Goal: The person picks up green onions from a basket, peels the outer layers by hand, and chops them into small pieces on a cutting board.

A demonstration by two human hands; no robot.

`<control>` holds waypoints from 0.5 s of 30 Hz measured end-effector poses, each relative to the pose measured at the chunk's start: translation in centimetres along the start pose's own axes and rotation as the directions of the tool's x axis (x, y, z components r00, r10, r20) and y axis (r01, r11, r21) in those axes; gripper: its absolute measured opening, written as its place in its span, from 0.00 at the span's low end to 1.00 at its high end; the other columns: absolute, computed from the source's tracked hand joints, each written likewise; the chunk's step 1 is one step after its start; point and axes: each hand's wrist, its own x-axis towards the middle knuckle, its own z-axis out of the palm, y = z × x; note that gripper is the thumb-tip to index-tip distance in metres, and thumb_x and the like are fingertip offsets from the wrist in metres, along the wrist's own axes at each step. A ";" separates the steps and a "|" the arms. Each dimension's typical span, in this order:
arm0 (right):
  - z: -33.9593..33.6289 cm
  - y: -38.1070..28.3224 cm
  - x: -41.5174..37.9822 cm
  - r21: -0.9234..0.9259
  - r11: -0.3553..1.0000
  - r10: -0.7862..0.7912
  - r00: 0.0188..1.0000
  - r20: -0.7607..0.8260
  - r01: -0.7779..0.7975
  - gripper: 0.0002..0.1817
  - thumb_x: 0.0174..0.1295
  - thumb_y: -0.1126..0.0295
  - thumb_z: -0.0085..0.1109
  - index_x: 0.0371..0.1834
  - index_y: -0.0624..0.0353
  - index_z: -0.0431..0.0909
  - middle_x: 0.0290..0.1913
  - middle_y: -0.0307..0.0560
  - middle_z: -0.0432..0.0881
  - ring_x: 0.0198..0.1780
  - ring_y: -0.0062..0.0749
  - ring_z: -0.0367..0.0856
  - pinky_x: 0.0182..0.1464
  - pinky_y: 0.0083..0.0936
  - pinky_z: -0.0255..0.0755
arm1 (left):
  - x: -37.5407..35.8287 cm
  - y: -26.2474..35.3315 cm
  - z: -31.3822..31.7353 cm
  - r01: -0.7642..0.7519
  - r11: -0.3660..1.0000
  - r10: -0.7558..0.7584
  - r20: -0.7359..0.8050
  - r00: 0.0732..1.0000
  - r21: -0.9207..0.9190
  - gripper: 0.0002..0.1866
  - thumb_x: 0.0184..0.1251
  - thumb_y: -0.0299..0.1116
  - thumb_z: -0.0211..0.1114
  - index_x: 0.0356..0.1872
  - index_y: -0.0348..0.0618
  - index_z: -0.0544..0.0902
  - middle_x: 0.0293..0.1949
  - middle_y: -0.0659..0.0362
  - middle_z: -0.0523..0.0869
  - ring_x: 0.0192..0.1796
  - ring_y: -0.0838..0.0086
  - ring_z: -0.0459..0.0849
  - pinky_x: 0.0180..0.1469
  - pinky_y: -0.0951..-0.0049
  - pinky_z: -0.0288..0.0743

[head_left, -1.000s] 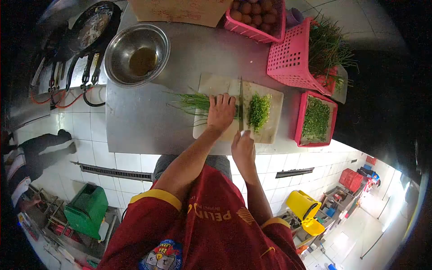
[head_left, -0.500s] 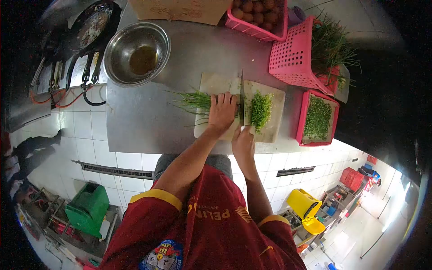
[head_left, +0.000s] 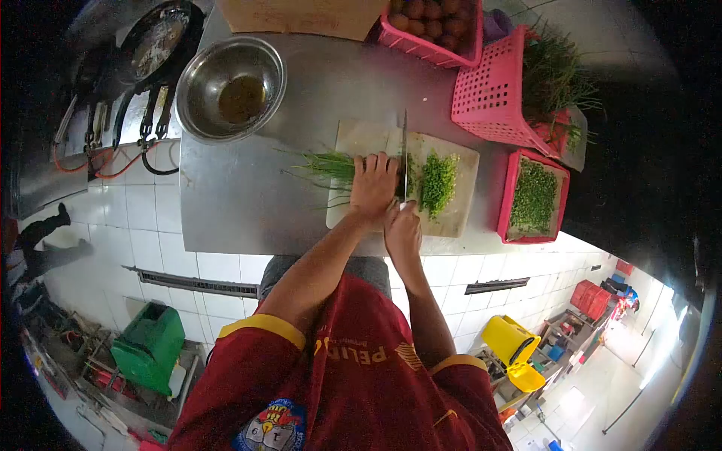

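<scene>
My left hand (head_left: 374,184) presses down on a bundle of scallions (head_left: 331,165), fingers curled over it on the cutting board (head_left: 453,219). Their long green ends stick out to the left, past the board's edge. In my right hand (head_left: 404,231) is the white handle of a kitchen knife (head_left: 406,154), its blade pointing away from me, close beside my left fingertips. Just right of the blade lies a heap of chopped scallions (head_left: 438,183). My left hand hides the cut end of the bundle.
A steel bowl (head_left: 197,98) holding brown liquid stands at the left. On the right are a pink tray (head_left: 502,203) of chopped greens, a tilted pink basket (head_left: 489,94) with uncut greens, and a crate (head_left: 429,46) of eggs. A cardboard box (head_left: 301,19) sits at the back.
My right hand has come slightly nearer my left, and the knife's angle has shifted a little. At the far left, a person's leg on the floor has changed position.
</scene>
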 end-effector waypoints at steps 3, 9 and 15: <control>-3.6 -2.0 -0.8 -0.008 1.000 0.014 0.999 0.036 -0.014 0.17 0.71 0.65 0.45 0.43 0.74 0.65 0.26 0.74 0.79 0.33 0.70 0.81 0.32 0.53 0.75 | 0.1 -0.2 1.8 0.005 1.000 -0.004 -0.064 0.998 0.019 0.15 0.66 0.35 0.58 0.52 0.42 0.74 0.51 0.51 0.73 0.56 0.59 0.72 0.63 0.46 0.59; -3.9 -1.9 -5.7 -0.070 0.976 0.214 0.958 0.190 -0.205 0.18 0.73 0.59 0.40 0.45 0.68 0.65 0.33 0.74 0.81 0.40 0.69 0.82 0.42 0.56 0.75 | -0.1 -0.3 1.2 -0.019 0.999 0.022 -0.071 0.997 0.047 0.14 0.66 0.33 0.56 0.51 0.41 0.75 0.50 0.51 0.73 0.55 0.59 0.72 0.61 0.47 0.60; 1.1 0.2 -1.3 0.006 0.990 0.137 0.987 0.088 -0.138 0.20 0.73 0.59 0.41 0.47 0.70 0.66 0.32 0.73 0.81 0.37 0.69 0.81 0.38 0.54 0.75 | 0.1 -0.2 1.6 0.003 0.996 0.002 -0.060 0.998 0.095 0.15 0.66 0.36 0.57 0.51 0.43 0.75 0.48 0.54 0.74 0.54 0.61 0.72 0.62 0.49 0.61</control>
